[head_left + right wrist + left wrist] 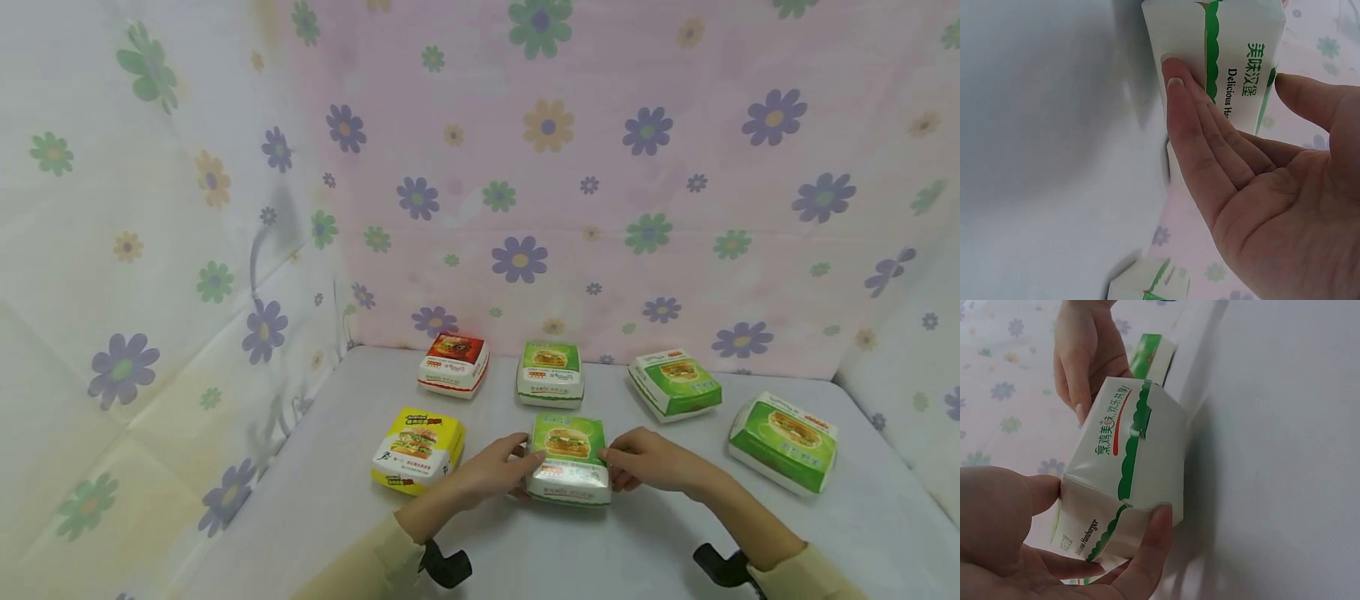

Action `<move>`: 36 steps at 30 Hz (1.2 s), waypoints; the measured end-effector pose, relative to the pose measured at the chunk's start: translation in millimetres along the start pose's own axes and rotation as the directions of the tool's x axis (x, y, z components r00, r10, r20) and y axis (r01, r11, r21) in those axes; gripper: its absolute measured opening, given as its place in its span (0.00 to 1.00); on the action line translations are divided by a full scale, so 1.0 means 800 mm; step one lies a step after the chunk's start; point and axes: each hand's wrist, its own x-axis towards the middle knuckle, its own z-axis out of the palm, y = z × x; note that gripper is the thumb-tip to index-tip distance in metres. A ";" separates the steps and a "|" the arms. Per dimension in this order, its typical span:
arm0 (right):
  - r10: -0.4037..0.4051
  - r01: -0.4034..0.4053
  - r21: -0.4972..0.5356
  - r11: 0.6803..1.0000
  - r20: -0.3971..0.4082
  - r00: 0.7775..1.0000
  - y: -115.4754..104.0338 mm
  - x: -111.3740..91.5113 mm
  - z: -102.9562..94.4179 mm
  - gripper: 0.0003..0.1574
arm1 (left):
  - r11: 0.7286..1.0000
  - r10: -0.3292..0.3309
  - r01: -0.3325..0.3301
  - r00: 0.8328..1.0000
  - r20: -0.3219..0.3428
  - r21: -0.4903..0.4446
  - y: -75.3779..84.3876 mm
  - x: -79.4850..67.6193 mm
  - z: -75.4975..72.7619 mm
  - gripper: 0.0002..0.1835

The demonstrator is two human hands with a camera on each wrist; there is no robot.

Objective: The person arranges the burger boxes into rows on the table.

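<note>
A green and white cardboard burger box [567,450] with a burger picture on its lid is between both hands at the front middle of the table. My left hand [493,468] grips its left side. In the left wrist view the left thumb presses the box's upper corner, and the fingers [1155,540] reach along the side and lower edge. On the opposite side, my right hand [654,461] holds the box with its thumb at the lid's edge. The right wrist view has the right fingers [1188,119] lying nearly straight against the box's white side wall [1179,31].
Left of the hands sits a yellow burger box [420,446]. Behind stand a red one [453,365] and a green one [550,373]. Two more green boxes, one farther back [675,383] and one nearer [783,442], lie right. Flowered cloth [585,208] encloses the white table [315,500].
</note>
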 end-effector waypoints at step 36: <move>0.074 -0.074 -0.065 0.995 -0.011 0.997 -0.014 0.003 0.017 0.23 | 0.981 -0.025 0.019 0.999 0.029 0.193 -0.007 -0.030 -0.034 0.43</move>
